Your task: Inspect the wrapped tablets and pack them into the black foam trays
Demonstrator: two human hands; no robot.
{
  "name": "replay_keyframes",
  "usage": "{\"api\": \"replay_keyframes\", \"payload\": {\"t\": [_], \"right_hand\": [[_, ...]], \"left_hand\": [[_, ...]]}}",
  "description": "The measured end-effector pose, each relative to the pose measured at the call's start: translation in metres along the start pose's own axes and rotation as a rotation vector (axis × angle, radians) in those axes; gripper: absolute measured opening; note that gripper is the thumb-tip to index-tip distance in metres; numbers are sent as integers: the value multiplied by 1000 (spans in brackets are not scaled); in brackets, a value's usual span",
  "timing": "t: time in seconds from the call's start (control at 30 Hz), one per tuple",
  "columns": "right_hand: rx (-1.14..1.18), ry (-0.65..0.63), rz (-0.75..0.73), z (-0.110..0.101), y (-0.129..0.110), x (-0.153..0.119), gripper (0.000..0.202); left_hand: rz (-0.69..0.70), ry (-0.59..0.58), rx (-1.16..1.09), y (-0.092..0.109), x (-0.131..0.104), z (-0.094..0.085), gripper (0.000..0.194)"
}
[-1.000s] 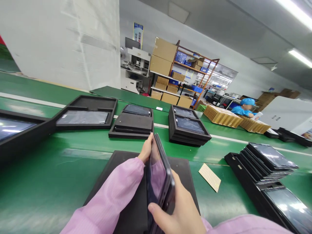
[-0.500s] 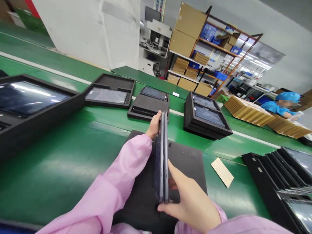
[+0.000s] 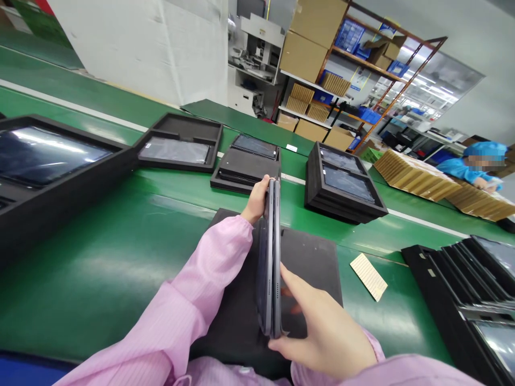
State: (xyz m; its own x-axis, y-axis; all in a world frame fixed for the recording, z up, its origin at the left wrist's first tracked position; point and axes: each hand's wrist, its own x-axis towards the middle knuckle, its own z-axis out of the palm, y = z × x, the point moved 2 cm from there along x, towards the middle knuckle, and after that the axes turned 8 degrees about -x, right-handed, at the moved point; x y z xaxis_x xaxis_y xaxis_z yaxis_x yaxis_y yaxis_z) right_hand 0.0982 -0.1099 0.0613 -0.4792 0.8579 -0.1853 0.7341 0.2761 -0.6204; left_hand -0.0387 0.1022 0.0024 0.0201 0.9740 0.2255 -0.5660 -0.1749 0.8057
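Pinching two edge-on tablets (image 3: 277, 268) with left hand (image 3: 256, 200) far, right hand (image 3: 325, 327) near, partly hiding left grip, partly covering black mat (image 3: 316, 257).

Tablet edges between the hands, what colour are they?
The tablet edges are grey, showing best in the head view.

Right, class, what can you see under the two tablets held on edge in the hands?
Below the tablets is a black mat on the green table. The tablets, left sleeve and right hand cover parts of it; whatever lies there cannot be seen.
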Motion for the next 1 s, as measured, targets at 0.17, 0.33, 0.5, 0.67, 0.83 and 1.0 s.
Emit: {"api": "replay_keyframes", "payload": {"t": [0.17, 0.33, 0.5, 0.67, 0.83, 1.0], "right_hand": [[-6, 25, -28, -4, -2, -2, 103], [-11, 47, -80, -6, -1, -5, 98], [13, -13, -74, -9, 2, -5, 99], [16, -9, -60, -11, 5, -10, 95], [-96, 92, -24, -2, 13, -18, 84], [-85, 192, -59, 3, 12, -17, 78]], "left_hand": [[107, -64, 31, 1, 0, 0, 66], [127, -79, 55, 4, -2, 4, 68], [112, -51, 65, 7, -4, 7, 67], [105, -68, 69, 13, -7, 11, 67], [137, -93, 93, 22, -13, 16, 69], [186, -139, 118, 27, -18, 22, 70]]}}
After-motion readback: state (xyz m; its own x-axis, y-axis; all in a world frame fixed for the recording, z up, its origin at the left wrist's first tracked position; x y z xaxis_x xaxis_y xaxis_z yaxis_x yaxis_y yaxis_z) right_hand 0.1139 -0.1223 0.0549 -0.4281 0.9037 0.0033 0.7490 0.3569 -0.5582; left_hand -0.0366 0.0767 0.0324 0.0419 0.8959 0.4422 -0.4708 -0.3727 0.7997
